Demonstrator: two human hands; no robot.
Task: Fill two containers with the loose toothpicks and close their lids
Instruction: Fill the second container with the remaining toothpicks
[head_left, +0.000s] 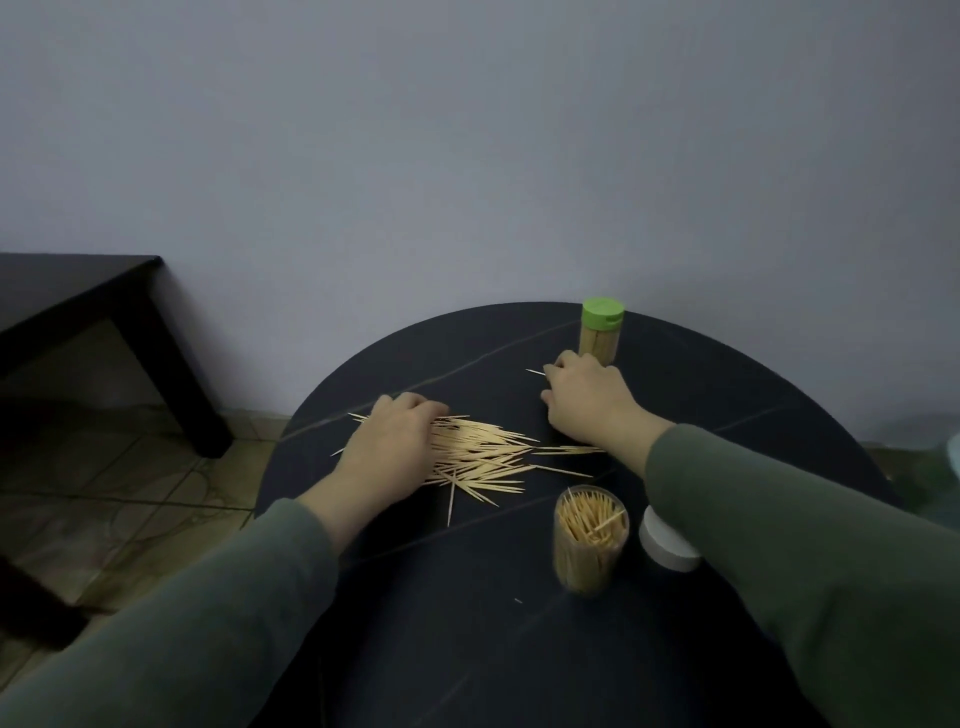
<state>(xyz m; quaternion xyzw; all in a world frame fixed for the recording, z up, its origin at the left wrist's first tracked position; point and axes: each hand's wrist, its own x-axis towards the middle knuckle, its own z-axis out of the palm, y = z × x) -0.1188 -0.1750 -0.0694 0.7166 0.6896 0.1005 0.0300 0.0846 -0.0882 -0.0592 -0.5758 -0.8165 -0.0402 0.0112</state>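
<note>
At your nine o'clock stands a dark, square-cornered wooden side table (78, 291) — its leg on the brown tiled floor (104, 483) — against a plain pale grey wall (467, 130).

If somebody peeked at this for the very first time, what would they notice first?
Probably the pale pile of loose toothpicks spread across the middle of the dark round table, with the left hand resting on its left side. Next, the bright green lid on the closed container at the far edge, just behind the right hand. Nearer, an open container stands packed with toothpicks, a white lid beside it.
</note>
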